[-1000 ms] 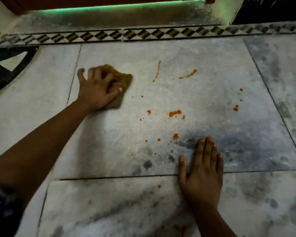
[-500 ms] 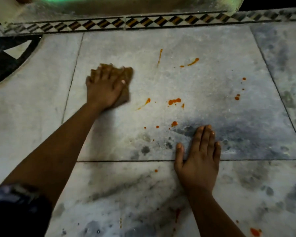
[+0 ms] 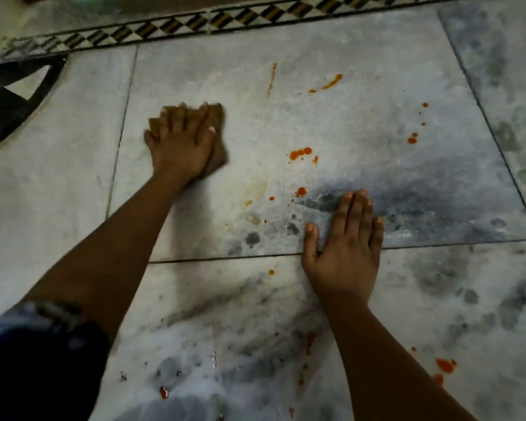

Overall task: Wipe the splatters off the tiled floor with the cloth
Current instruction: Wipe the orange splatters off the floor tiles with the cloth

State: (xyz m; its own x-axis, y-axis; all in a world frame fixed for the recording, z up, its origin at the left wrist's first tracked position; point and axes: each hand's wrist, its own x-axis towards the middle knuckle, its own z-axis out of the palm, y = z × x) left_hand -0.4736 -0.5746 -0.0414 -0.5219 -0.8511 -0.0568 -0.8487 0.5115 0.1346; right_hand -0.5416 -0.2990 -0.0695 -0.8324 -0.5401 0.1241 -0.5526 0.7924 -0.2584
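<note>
A brown cloth (image 3: 219, 147) lies bunched on the grey marble tiled floor (image 3: 362, 117). My left hand (image 3: 179, 141) is on top of it, fingers bent over the wad and thumb hooked on its right side, pressing it to the tile. Orange splatters (image 3: 299, 153) dot the tile to the right of the cloth, with another blob (image 3: 300, 191) nearer me and two streaks (image 3: 331, 82) farther back. My right hand (image 3: 343, 247) rests flat on the floor across a tile joint, fingers straight, holding nothing. A faint yellowish smear (image 3: 255, 189) sits just right of my left forearm.
More orange drops lie at the right of the big tile (image 3: 412, 139) and on the near tile (image 3: 444, 364), (image 3: 163, 391). A patterned black, white and tan border strip (image 3: 225, 21) runs along the back. A dark inlay (image 3: 9, 110) curves at the left.
My left hand has dragged the cloth right and toward me; the small orange drops left of the main cluster are gone, leaving a faint smear. The right hand has stayed planted.
</note>
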